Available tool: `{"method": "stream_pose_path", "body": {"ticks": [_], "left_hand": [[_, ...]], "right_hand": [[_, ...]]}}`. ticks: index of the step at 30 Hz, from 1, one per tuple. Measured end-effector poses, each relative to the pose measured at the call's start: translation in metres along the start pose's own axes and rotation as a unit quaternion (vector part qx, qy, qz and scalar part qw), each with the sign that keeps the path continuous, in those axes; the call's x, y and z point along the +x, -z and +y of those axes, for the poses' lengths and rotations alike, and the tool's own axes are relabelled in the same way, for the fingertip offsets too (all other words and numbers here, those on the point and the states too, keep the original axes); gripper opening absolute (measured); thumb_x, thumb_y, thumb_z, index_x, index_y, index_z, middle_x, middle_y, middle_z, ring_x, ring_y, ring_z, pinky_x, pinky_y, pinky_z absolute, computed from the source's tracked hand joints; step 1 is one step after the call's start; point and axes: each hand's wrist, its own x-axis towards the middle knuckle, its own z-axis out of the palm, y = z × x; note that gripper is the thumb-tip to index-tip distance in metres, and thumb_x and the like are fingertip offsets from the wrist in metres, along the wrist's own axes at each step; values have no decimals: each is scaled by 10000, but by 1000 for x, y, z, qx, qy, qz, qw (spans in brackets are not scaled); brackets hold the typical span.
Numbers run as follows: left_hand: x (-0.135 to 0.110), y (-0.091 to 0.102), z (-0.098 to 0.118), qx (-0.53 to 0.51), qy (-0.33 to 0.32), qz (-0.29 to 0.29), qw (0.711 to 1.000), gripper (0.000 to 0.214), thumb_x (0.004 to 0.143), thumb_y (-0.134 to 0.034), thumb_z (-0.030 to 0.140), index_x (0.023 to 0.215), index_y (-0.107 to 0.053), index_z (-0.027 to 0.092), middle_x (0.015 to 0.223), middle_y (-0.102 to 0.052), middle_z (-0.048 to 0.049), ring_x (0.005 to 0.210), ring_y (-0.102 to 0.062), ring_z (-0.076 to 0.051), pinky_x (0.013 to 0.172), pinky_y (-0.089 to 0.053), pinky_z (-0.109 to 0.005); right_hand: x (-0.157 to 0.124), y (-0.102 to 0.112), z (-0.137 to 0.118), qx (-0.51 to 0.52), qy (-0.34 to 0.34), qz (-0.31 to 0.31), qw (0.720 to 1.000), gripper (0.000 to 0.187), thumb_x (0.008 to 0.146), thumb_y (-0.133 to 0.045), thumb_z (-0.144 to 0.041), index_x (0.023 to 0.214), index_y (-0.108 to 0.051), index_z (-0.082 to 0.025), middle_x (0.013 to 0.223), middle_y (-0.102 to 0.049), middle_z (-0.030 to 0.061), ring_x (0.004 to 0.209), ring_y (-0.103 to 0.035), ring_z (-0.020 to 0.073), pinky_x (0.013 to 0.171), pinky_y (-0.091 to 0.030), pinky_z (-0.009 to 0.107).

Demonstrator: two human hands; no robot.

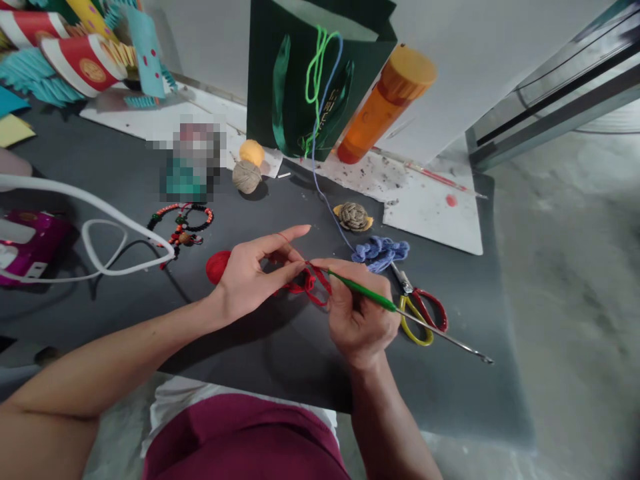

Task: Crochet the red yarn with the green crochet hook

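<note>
Upper left of centre, a pixelated patch (pixel 193 160) I can't read; my left hand (pixel 250 277) covers most of the red yarn ball (pixel 216 265).

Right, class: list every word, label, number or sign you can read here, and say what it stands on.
Nothing here can be read as text.
Green bag: gold lettering by the ribbon handles, too small and blurred to read.
Red-and-white cup: round gold emblem, unreadable.
Pink box: white label, too blurred.

Dark table (pixel 280 360) carries scissors (pixel 420 310), bracelet (pixel 183 223), red yarn ball (pixel 216 265).
</note>
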Motion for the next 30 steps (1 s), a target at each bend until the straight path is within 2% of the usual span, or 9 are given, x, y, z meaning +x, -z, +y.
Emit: {"method": "stream_pose_path", "body": {"ticks": [3,6,8,11,14,17,20,24,30], "left_hand": [[0,-1,0,-28,2,-9,1000,131,752,-847,210,877,-815,190,899,-757,-36,762,-639,-138,711,-503,-282],[0,-2,-1,-116,35,-27,992,380,727,-861,148,1100,-811,203,755,-706,18,707,-616,-108,691,-486,-257],[1,-2,-3,-207,84,-45,974,518,718,-878,142,1219,-776,226,709,-685,47,665,-603,-83,689,-489,-239],[3,-1,-7,-320,166,-84,929,520,696,-912,157,1194,-789,241,700,-687,55,644,-614,-63,691,-499,-217],[4,0,-9,-372,223,-128,892,481,693,-921,157,1153,-806,235,688,-689,53,608,-600,-43,683,-497,-190],[4,1,-10,-390,242,-149,876,467,705,-911,144,1153,-806,227,718,-719,41,584,-580,-36,662,-490,-175],[4,2,-11,-389,240,-148,877,475,704,-905,124,1156,-805,231,767,-745,28,588,-572,-43,653,-482,-189],[5,3,-13,-374,212,-136,893,486,699,-906,128,1159,-803,245,740,-690,55,612,-570,-43,679,-464,-209],[5,2,-10,-354,182,-123,909,474,697,-892,134,1150,-811,249,751,-653,51,668,-563,-53,691,-440,-219]], "right_hand": [[0,-3,2,13,1,-2,1000,233,979,-611,-141,1151,-685,-278,962,-839,28,875,-819,206,798,-674,354],[2,-6,3,10,13,-6,1000,216,972,-623,-146,1129,-705,-270,947,-839,39,852,-817,213,761,-674,365],[3,-6,3,3,33,-2,999,228,953,-647,-131,1115,-722,-273,965,-840,47,840,-812,212,727,-666,362],[1,-7,2,3,41,11,999,309,906,-702,-91,1130,-744,-300,1027,-842,43,867,-807,209,733,-659,363],[-2,-10,-1,57,-2,32,998,356,877,-739,-78,1141,-761,-316,1042,-843,28,900,-806,210,758,-660,368],[-6,-13,-4,139,-60,70,986,298,896,-721,-104,1099,-774,-314,985,-845,13,876,-807,211,751,-658,370],[-8,-15,-6,174,-141,109,969,165,938,-683,-169,1037,-754,-281,905,-827,18,746,-794,199,645,-635,344],[-7,-15,-7,210,-223,131,943,67,1008,-596,-273,1035,-656,-282,851,-797,24,588,-747,178,419,-502,274],[-2,-17,3,289,-285,110,907,119,1024,-561,-389,985,-606,-286,662,-732,-19,463,-671,161,379,-464,256]]}}
